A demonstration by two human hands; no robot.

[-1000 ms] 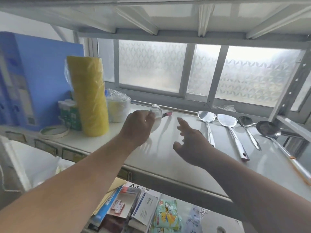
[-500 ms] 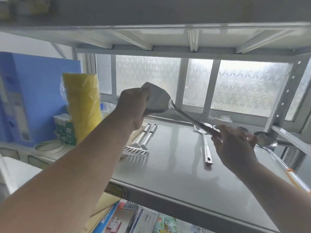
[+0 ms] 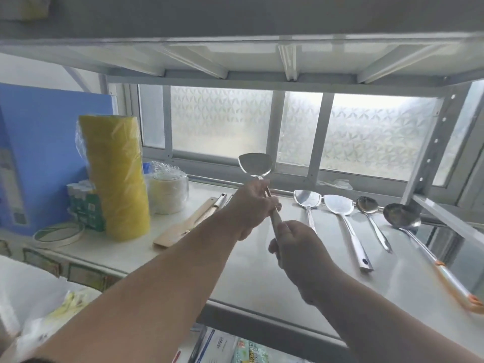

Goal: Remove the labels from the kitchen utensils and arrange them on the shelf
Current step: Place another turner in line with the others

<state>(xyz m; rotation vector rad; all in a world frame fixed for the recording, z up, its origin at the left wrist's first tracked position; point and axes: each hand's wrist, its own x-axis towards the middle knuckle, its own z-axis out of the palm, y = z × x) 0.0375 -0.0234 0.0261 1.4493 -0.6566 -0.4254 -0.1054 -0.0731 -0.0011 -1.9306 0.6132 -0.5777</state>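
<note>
I hold a steel spatula upright above the white shelf, its blade pointing up toward the window. My left hand grips the upper part of its handle, and my right hand grips the lower end. On the shelf to the right lie two more steel spatulas, a spoon and a long ladle with an orange-tipped handle, all side by side. A wooden spatula and a metal handle lie left of my left hand.
A tall yellow wrapped roll, white tape rolls, a green box and a blue folder crowd the shelf's left end. A frosted window backs the shelf. Another shelf hangs close overhead. Packets sit on the level below.
My left hand has slid from the spatula's blade down to its handle, and the spatula has swung from slanting to upright. My right hand moved left, uncovering the utensils on the shelf.
</note>
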